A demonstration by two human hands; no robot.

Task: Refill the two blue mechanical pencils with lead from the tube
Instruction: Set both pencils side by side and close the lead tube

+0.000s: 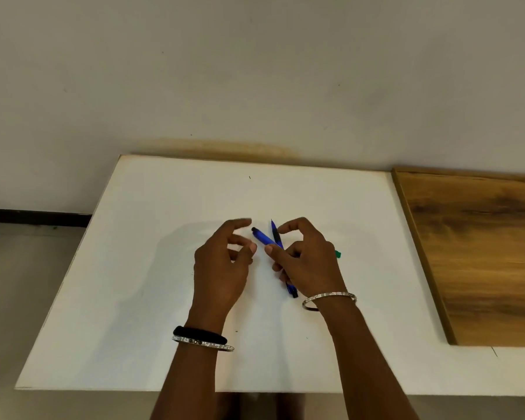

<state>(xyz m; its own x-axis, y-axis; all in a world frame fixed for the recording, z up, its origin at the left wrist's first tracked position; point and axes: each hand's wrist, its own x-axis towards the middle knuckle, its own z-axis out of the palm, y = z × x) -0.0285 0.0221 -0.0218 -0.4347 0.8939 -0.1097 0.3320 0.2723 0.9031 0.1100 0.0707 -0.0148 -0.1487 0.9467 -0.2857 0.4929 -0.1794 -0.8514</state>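
Two blue mechanical pencils cross each other at the middle of the white table [140,268]. One pencil [262,236] points its black end up and left, and my right hand [306,262] grips its lower part. The second pencil [275,234] runs from a tip at the top down under my right hand to a black end near my wrist. My left hand [222,265] hovers just left of the pencils, fingers curled and apart, holding nothing. A small green end [338,254], perhaps the lead tube, peeks out behind my right hand.
A wooden board [479,253] lies on the right side of the table. A pale wall stands behind the table's far edge. The floor shows at the left, beyond the table's edge.
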